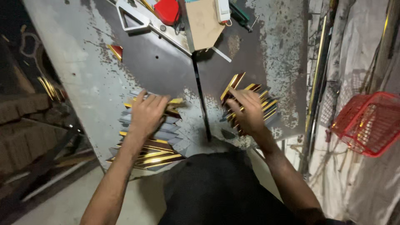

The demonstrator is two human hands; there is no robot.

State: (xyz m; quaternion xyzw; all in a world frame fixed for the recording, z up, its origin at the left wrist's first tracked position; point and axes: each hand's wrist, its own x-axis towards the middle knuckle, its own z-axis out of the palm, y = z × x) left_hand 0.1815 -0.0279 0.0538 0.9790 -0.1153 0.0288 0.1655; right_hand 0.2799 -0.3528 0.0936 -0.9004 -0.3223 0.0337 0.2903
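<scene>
My left hand rests palm down on a row of short mitre-cut moulding pieces, dark with gold edges, laid side by side on the worn metal saw table. My right hand lies on a second, smaller stack of the same gold-edged pieces to the right of the blade slot. Fingers of both hands are spread over the pieces; whether they grip any is unclear. One loose triangular offcut sits alone at the upper left.
The saw head with red housing, a grey handle and a cardboard-coloured guard stands at the table's far edge. A red wire basket hangs at right. Long moulding strips lean beside the table.
</scene>
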